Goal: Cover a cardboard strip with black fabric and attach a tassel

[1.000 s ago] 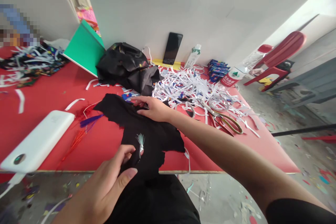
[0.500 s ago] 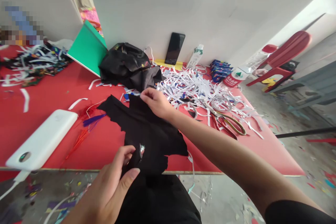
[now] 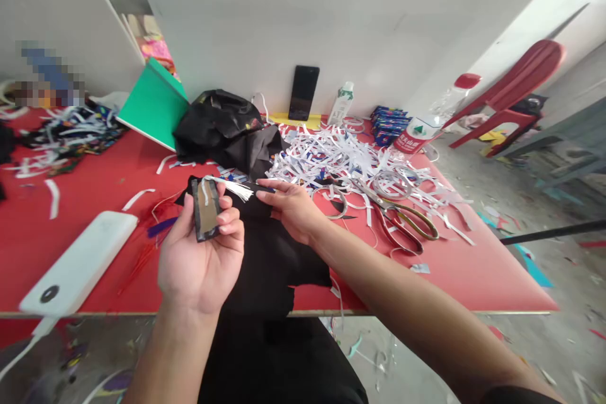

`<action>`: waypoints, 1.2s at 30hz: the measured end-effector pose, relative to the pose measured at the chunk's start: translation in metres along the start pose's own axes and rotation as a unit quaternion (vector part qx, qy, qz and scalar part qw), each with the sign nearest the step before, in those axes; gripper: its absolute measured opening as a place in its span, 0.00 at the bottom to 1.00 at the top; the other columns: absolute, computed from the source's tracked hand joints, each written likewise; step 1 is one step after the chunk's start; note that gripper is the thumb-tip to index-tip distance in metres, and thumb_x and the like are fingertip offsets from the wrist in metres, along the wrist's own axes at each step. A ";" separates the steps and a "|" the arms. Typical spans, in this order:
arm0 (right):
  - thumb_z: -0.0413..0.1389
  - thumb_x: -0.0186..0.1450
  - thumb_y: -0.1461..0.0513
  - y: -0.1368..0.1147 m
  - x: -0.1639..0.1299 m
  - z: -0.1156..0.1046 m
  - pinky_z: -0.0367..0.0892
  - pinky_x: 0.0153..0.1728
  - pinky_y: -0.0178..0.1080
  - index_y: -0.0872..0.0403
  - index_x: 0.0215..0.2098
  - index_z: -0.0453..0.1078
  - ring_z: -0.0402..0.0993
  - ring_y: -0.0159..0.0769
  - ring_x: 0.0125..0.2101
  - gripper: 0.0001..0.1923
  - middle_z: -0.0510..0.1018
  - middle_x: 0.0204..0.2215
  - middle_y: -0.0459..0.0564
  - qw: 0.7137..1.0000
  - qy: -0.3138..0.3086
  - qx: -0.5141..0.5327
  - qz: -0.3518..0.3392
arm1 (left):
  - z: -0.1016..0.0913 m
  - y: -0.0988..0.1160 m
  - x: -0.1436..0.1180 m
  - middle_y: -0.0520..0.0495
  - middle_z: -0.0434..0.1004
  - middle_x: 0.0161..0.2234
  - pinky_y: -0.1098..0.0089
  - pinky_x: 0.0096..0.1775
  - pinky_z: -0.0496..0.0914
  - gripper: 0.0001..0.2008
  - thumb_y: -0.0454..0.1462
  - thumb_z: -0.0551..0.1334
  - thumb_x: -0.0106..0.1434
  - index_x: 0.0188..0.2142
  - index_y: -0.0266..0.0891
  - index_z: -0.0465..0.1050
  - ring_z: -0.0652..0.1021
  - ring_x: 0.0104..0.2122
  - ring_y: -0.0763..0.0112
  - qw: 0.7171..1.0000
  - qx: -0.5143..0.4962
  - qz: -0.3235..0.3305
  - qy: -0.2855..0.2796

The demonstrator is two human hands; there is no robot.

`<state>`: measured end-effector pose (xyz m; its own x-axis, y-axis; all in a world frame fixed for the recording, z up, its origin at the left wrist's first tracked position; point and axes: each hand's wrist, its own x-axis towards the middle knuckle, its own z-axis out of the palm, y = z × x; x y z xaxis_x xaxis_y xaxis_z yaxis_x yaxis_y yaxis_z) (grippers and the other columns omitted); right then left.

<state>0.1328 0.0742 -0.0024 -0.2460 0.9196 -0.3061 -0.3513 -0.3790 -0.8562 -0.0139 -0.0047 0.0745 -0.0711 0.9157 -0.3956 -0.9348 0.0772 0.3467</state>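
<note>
Left hand: left hand [image 3: 201, 252] raised palm-up above the near part of the black cloth [image 3: 269, 259]; forearm rising from the lower edge of the view; fingers curled and clamped on a small dark rectangular piece [image 3: 206, 217], thumb along its left edge, fingertips across its right edge
Piece: upright in the left hand, just above the cloth's far corner; white tassel [image 3: 235, 187] fanning out from its top toward the right hand
Right hand: right hand [image 3: 292, 207] stretched forward over the cloth's right side, arm running in from the lower right; thumb and forefinger pinched together on a thin dark strand at the tassel's tip; other fingers loosely bent
Cloth: spread flat on the red table [image 3: 95, 177], near end drooping over the table's front edge
Scissors: scissors [image 3: 402, 218] lying right of the cloth, among white paper strips [image 3: 350, 158]
Power bank: white power bank [image 3: 78, 262] left of the cloth, near the front edge
</note>
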 end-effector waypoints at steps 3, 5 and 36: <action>0.74 0.52 0.64 -0.002 -0.006 -0.004 0.55 0.24 0.32 0.50 0.58 0.78 0.58 0.25 0.20 0.35 0.64 0.18 0.32 0.999 0.002 -0.016 -0.031 | 0.011 -0.001 0.007 0.45 0.77 0.32 0.81 0.27 0.78 0.16 0.40 0.49 0.82 0.51 0.31 0.71 0.79 0.25 0.77 0.995 -0.074 0.057 0.042; 0.73 0.54 0.64 0.001 -0.007 -0.008 0.54 0.23 0.33 0.51 0.60 0.76 0.53 0.25 0.19 0.35 0.59 0.17 0.31 0.998 0.003 -0.046 -0.042 | 0.014 -0.002 0.013 0.46 0.77 0.32 0.80 0.28 0.79 0.14 0.39 0.49 0.82 0.46 0.35 0.70 0.81 0.27 0.75 0.981 -0.123 0.101 0.106; 0.49 0.73 0.65 -0.001 -0.016 -0.024 0.72 0.55 0.45 0.51 0.49 0.86 0.80 0.42 0.47 0.22 0.86 0.44 0.51 0.900 -0.128 -0.282 -0.308 | -0.007 -0.039 -0.023 0.39 0.80 0.26 0.79 0.19 0.71 0.22 0.38 0.49 0.81 0.39 0.31 0.78 0.76 0.18 0.75 0.968 0.193 -0.065 0.150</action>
<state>0.1583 0.0625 -0.0067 -0.3860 0.8563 0.3432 0.0040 0.3735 -0.9276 0.0214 -0.0314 0.0641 -0.1136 0.7374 -0.6659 -0.7471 0.3784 0.5464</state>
